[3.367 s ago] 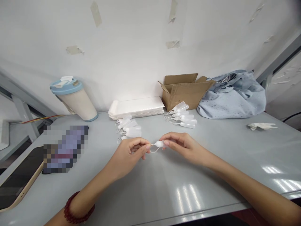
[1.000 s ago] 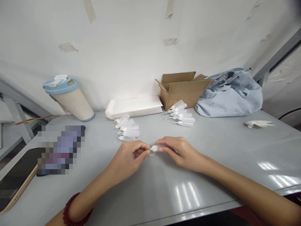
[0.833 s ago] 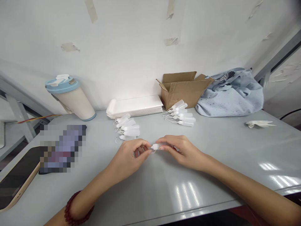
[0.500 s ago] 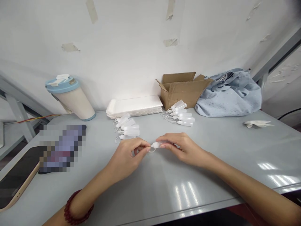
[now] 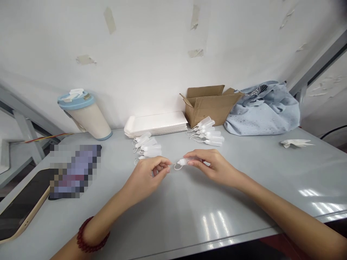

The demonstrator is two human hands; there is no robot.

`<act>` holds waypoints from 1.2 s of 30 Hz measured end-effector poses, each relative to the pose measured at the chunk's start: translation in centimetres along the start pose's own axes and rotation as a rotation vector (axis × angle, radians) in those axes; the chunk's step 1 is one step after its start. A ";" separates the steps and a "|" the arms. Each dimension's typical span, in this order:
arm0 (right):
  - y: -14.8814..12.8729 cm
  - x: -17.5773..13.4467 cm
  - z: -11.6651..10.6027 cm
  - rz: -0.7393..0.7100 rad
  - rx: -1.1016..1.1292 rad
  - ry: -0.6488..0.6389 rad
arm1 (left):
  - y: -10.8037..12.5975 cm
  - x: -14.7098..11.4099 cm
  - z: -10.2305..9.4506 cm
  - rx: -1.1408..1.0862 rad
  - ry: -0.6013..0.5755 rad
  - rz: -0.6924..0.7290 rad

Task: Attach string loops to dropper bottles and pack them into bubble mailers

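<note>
Our right hand (image 5: 213, 164) grasps a small bottle (image 5: 183, 162), thumb on the near side and fingers over the far side, covering much of its body; its white nozzle points toward 9 o'clock, and a thin looped strap (image 5: 178, 168) hangs just below the nozzle. With that bottle as the center of our clock, our left hand (image 5: 148, 175) is at about 9 o'clock, thumb and fingers curled close together near the nozzle; we cannot tell whether the fingertips pinch anything. A red bracelet (image 5: 92, 240) circles our left wrist, toward 7 or 8 o'clock. We see the left bottles (image 5: 151, 148) at 10 o'clock, the nearest partly hidden behind our left hand, and the right bottles (image 5: 210, 133) between 1 and 2 o'clock, both groups lying with their nozzles roughly toward 9. White envelopes (image 5: 159, 122) are stacked near 11 o'clock against the wall (image 5: 151, 72), and an open box (image 5: 211, 111) is at 1 o'clock, behind the right bottles. Our clock's 2 o'clock holds a pale blue bag (image 5: 262, 117), just beside the box, and almost at 3 lies a crumpled tissue (image 5: 296, 143). Toward 10 o'clock, well apart from us, is a tumbler (image 5: 90, 117); toward 9 are a pixelated item (image 5: 77, 168) and a phone (image 5: 24, 200), all on the gray table (image 5: 168, 220).
</note>
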State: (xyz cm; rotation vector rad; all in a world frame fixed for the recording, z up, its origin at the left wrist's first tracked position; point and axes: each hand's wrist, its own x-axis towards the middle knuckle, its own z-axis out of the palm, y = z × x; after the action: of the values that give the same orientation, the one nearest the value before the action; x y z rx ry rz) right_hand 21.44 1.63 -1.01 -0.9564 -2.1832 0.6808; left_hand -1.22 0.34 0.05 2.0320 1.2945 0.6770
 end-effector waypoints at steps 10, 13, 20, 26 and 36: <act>-0.4 0.0 0.1 0.000 -0.007 0.010 | 0.1 -0.2 0.2 -0.015 0.010 0.004; -0.4 0.0 0.1 -0.002 -0.004 0.009 | 0.2 -0.2 0.3 -0.024 0.011 0.011; -0.7 -0.2 0.3 -0.014 0.007 -0.036 | 0.4 -0.2 0.4 -0.004 -0.003 0.025; 0.1 -0.1 0.0 -0.014 -0.108 0.017 | -0.1 0.3 -1.5 0.006 0.090 -0.048; 2.3 0.7 -2.3 -0.018 -0.338 0.306 | -4.0 2.1 -5.7 -0.223 0.476 -0.328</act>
State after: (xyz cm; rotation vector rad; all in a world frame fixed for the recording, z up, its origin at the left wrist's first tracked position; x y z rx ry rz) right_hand 23.81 3.96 -0.79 -1.1255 -2.0612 0.1409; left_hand -6.78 4.91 1.10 1.4800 1.6842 1.1316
